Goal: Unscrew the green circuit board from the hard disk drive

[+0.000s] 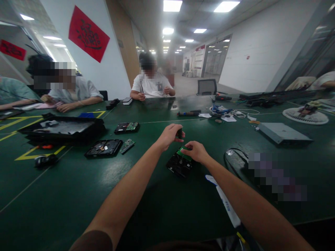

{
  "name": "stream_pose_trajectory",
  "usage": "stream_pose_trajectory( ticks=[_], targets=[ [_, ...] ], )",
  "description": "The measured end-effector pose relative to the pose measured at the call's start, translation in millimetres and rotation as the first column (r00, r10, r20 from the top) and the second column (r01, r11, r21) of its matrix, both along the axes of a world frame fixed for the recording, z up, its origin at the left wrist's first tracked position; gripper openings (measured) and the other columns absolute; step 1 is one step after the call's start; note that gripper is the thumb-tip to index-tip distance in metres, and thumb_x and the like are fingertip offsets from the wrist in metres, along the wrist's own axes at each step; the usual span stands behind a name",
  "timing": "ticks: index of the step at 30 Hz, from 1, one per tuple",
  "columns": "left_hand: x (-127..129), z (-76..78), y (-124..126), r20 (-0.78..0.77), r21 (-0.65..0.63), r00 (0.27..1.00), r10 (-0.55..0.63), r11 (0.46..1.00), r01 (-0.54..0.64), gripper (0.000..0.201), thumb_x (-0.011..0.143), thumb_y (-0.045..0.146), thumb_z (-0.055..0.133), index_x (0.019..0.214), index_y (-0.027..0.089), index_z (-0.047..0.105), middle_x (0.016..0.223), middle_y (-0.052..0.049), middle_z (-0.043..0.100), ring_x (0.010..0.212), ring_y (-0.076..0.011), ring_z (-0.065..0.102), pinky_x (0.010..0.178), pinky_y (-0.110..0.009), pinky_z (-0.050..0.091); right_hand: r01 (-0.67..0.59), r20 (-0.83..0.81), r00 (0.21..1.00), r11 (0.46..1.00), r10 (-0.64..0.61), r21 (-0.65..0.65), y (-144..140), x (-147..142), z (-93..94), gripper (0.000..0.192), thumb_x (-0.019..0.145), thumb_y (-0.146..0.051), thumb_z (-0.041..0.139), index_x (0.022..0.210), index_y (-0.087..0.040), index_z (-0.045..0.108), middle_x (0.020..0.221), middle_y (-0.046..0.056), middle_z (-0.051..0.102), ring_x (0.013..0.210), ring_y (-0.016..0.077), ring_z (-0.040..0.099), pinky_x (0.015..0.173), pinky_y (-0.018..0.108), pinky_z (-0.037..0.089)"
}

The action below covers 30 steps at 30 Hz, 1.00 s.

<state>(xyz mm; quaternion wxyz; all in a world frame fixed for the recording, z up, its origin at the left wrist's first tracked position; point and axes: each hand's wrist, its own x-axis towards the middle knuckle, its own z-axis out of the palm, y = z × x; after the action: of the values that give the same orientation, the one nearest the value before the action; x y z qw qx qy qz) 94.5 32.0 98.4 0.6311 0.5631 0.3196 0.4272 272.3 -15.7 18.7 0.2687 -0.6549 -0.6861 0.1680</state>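
Observation:
A black hard drive (178,166) lies on the green table in front of me. At its far end, my right hand (196,151) has its fingers closed on the edge of a green circuit board (186,155). Whether the board is still touching the drive cannot be made out. Just beyond, my left hand (170,136) is raised above the table, its fingers curled around a small dark object (179,132). Most of that object is hidden by the fingers, so its kind does not show.
To the left lie another hard drive (104,148), a loose circuit board (128,146), a drive with its green board (127,127) and a black tray (65,127). A grey metal box (284,133), cables (222,110) and a white fan grille (305,115) are rightward. People sit around the table.

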Motion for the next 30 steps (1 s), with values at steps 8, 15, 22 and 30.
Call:
stream_pose_trajectory(
  ticks=[8,15,22,30],
  targets=[
    [-3,-4.0,6,0.013,-0.011,0.999,-0.052,0.999,0.052,0.032,0.089,0.044,0.057,0.088,0.015,0.070,0.090,-0.010,0.069,0.088,-0.0224,0.066,0.070,-0.035,0.061,-0.002,-0.004,1.000,1.000,0.002,-0.009,0,-1,1.7,0.034,0.081,-0.047,0.081,0.101,-0.020,0.077,0.104,0.007,0.077,0.092,0.0216,0.070,0.074,0.029,0.049],
    [-7,6.3,3,-0.146,0.094,0.989,0.007,0.996,0.007,0.032,0.085,0.043,0.058,0.087,0.015,0.075,0.097,-0.011,0.070,0.092,-0.0224,0.064,0.069,-0.030,0.056,-0.016,0.003,1.000,1.000,0.016,-0.020,1,-1,2.1,0.031,0.082,-0.046,0.079,0.099,-0.020,0.078,0.100,0.006,0.077,0.089,0.0207,0.069,0.071,0.028,0.047],
    [-7,6.2,5,-0.170,0.108,0.985,0.020,0.994,-0.002,0.031,0.083,0.041,0.061,0.089,0.015,0.076,0.096,-0.011,0.072,0.089,-0.0219,0.066,0.072,-0.030,0.054,-0.003,-0.003,1.000,1.000,0.003,-0.006,1,-1,-0.4,0.033,0.081,-0.047,0.080,0.100,-0.019,0.077,0.101,0.007,0.077,0.089,0.0201,0.069,0.072,0.028,0.048],
    [-6,3.2,6,-0.083,0.032,0.996,0.030,0.999,-0.028,0.028,0.082,0.039,0.063,0.089,0.014,0.072,0.090,-0.010,0.074,0.082,-0.0207,0.069,0.075,-0.032,0.054,-0.013,0.016,1.000,1.000,0.013,-0.013,1,-1,1.4,0.032,0.082,-0.048,0.079,0.098,-0.020,0.078,0.099,0.006,0.077,0.087,0.0198,0.068,0.070,0.028,0.046]
  ],
)
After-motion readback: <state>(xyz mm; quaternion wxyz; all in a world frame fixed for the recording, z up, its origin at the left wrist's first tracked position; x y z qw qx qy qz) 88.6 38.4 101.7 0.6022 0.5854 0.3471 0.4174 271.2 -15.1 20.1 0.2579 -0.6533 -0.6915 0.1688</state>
